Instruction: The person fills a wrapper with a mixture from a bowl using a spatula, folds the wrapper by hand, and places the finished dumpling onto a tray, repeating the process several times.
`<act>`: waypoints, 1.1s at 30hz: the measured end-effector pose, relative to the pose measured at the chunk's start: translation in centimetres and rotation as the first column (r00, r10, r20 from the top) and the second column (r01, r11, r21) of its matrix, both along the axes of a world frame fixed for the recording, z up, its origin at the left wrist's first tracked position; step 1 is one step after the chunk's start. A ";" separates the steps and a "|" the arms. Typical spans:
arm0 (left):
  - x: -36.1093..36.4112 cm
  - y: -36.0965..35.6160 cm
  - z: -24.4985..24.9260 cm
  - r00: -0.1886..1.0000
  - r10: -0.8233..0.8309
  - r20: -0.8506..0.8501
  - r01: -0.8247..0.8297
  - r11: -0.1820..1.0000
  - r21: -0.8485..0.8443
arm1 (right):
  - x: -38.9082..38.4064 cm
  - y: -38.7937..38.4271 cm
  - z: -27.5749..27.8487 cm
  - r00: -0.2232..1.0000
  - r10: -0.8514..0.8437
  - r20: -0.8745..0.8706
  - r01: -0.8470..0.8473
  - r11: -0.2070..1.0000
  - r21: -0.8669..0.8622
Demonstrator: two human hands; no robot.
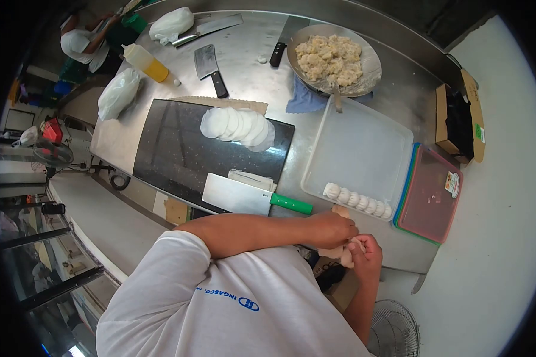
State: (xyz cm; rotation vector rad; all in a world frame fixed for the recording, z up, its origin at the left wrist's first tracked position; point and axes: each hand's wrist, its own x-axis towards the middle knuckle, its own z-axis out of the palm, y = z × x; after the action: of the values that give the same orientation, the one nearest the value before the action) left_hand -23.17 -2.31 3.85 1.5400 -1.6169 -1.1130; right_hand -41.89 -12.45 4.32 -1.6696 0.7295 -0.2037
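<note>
A big bowl (372, 56) of lumpy filling (329, 58) sits at the far right part of the metal table (253, 56), with a blue cloth (304, 98) under it. Two white bags, a bottle (146, 63) of yellow stuff and some knives are by the far and left edges. White round wrappers (235, 126) overlap near the far right corner of the black board (178, 143). A wide cleaver (235, 195) lies along its near edge, its green handle poking past the right corner. Colored lids (432, 193) are stacked at the table's right edge.

The clear tray (363, 143) has a row of white dumplings (357, 200) along its near edge. Just off that edge, the left hand (330, 230) and right hand (367, 254) are close together, fingers bent in. They pinch a small pale piece (355, 244). Fingers hide much of it, so I can't tell its shape.
</note>
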 end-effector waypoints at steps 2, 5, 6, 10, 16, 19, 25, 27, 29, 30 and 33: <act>0.7 -0.4 0.2 0.944 -0.128 0.304 0.061 0.973 0.220 | 0.0 -0.2 2.3 0.997 -0.063 0.041 0.062 0.998 0.020; 1.3 1.1 -2.2 0.946 0.072 0.317 -0.002 0.977 -0.215 | -1.0 -1.7 3.0 0.984 -0.063 -0.166 0.060 0.998 -0.023; 0.6 0.9 -2.0 0.948 0.065 0.313 0.003 0.977 -0.213 | -2.0 -2.1 1.5 0.995 -0.049 -0.086 0.046 0.998 -0.031; -1.1 -0.2 1.0 0.955 0.208 -0.210 -0.260 0.929 -0.262 | -0.4 -0.2 1.3 0.963 -0.155 0.221 0.144 0.987 0.066; -0.1 0.0 1.1 0.990 0.128 -0.063 -0.127 0.992 0.009 | -0.3 0.3 2.2 0.971 -0.100 0.217 0.124 0.987 -0.101; -0.2 0.3 0.6 0.989 0.136 -0.060 -0.139 0.988 -0.063 | 0.4 1.1 0.7 0.924 -0.198 0.326 0.208 0.978 0.004; -0.4 1.0 -1.0 0.952 0.207 -0.227 -0.246 0.955 -0.163 | 1.4 2.2 -1.4 0.943 -0.235 0.234 0.160 0.940 0.301; -0.2 1.4 -1.4 0.949 0.241 -0.205 -0.268 0.957 -0.114 | 1.2 1.7 -2.2 0.970 -0.184 0.157 0.158 0.973 0.168; 0.1 1.8 -1.1 0.972 0.225 0.065 -0.221 0.973 -0.060 | 0.8 1.2 -2.5 0.988 -0.140 0.069 0.138 0.990 0.033; 0.1 1.7 -1.0 0.972 0.226 0.064 -0.223 0.973 -0.057 | 0.6 0.9 -2.4 0.995 -0.096 0.026 0.099 0.989 -0.111; 0.4 1.5 -0.1 0.942 0.314 0.121 -0.294 0.943 -0.156 | 0.9 0.3 -1.6 0.993 -0.117 0.036 0.121 0.981 -0.149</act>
State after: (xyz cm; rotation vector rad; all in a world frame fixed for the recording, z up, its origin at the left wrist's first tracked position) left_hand -22.75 -0.80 3.71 1.7401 -1.4475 -0.7246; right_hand -41.03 -12.11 2.67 -1.7646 0.8111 -0.3733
